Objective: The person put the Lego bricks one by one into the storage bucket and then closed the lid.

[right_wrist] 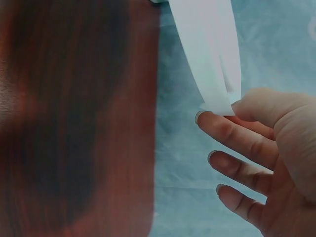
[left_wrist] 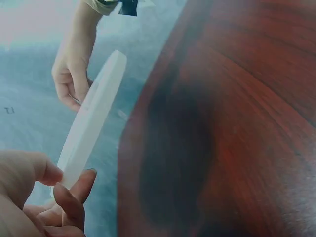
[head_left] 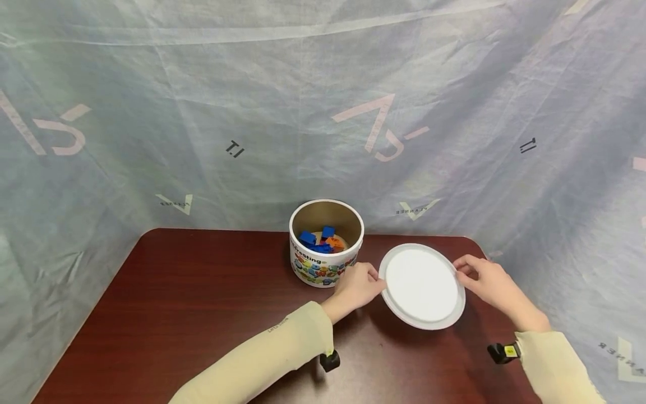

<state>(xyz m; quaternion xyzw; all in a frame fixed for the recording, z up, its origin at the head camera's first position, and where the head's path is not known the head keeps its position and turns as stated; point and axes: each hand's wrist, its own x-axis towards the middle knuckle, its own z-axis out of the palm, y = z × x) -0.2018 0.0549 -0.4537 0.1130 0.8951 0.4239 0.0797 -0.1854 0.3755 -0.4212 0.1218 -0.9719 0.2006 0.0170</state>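
A round white lid [head_left: 423, 285] is held up above the table, tilted, between both hands. My left hand [head_left: 357, 285] pinches its left edge, and in the left wrist view the thumb and fingers close on the rim of the lid [left_wrist: 91, 121]. At the opposite edge my right hand [head_left: 487, 280] pinches the rim between thumb and index finger; in the right wrist view its other fingers [right_wrist: 242, 173] are spread below the lid [right_wrist: 212, 54]. Just beyond the left hand stands an uncovered white bucket [head_left: 323, 270] with colourful print, with blue and orange building blocks [head_left: 321, 242] at its bottom.
The dark red-brown wooden table [head_left: 202, 303] has rounded far corners. Grey-blue cloth [head_left: 282, 112] with printed marks hangs behind it and at both sides. A small black device [head_left: 330, 361] sits at the left wrist, another black device [head_left: 499, 353] at the right.
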